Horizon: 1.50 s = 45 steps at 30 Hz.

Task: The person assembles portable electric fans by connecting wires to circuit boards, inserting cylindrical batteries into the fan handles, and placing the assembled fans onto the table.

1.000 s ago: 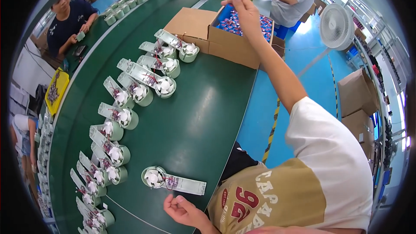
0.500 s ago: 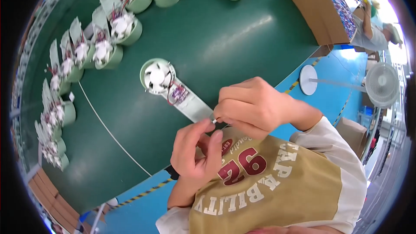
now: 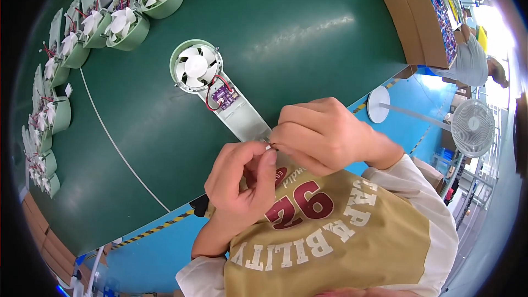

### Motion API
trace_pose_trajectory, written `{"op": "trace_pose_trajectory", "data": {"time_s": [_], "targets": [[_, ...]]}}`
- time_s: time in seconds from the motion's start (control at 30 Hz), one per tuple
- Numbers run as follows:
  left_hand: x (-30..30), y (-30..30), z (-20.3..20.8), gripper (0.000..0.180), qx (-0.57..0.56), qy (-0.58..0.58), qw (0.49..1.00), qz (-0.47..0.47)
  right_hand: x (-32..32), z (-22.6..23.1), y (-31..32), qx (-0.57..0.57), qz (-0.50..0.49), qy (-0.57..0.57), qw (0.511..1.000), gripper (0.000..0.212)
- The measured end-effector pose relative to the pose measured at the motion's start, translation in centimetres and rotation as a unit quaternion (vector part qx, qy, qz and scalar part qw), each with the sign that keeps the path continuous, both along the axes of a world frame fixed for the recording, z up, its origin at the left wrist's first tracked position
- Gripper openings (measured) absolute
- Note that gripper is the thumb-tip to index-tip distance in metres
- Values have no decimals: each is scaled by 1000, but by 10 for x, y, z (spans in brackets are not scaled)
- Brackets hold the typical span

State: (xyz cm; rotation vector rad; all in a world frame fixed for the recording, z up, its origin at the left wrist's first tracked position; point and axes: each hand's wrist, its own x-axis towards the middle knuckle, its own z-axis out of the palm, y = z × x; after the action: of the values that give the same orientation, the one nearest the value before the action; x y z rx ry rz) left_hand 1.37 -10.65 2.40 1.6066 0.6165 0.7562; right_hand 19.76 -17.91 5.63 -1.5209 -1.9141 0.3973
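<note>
Fan unit (image 3: 212, 85): pale green moulded plastic, a round housing with white blades and a long flat handle; it lies on the green belt (image 3: 308, 27) with the handle end just beside both hands.
Circuit board (image 3: 224, 97): small purple square set in the handle's neck, with thin red wires curling beside it.
Left hand (image 3: 242, 179): fingers curled, thumb and forefinger pinched on a tiny white part (image 3: 268, 146).
Right hand (image 3: 322, 132): bent into a loose fist, fingertips meeting the left hand's at the same small part.
Belt surface: smooth matte green with a thin white line across it.
Row of fans (image 3: 91, 25): like units, standing along the far edge in a curve.
Cardboard box (image 3: 423, 19): brown, open, at the upper right.
Change from half a second ago: hands are in nearly the same joined pose; the fan sits closer and larger in the head view.
Hard to make out: the pinched part is too small to identify; the handle's near end is hidden behind the fingers.
</note>
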Motion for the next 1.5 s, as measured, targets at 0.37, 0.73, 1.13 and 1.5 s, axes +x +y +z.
{"op": "trace_pose_trajectory", "data": {"time_s": [0.37, 0.73, 1.13, 1.5], "targets": [[-6, 2, -8, 10, -136, -69, 988, 6, -5, -6, 4, -1, -7, 71, 997, 15], [0, -10, -5, 11, -444, -246, 861, -29, -17, -27, 1, 110, -69, 229, 965, 20], [3, 24, -11, 32, -68, 165, 980, 90, 16, -22, 35, -8, -88, 170, 981, 9], [7, 22, -19, 12, -44, 144, 987, 50, 21, -49, 50, 14, -58, 111, 992, 12]]}}
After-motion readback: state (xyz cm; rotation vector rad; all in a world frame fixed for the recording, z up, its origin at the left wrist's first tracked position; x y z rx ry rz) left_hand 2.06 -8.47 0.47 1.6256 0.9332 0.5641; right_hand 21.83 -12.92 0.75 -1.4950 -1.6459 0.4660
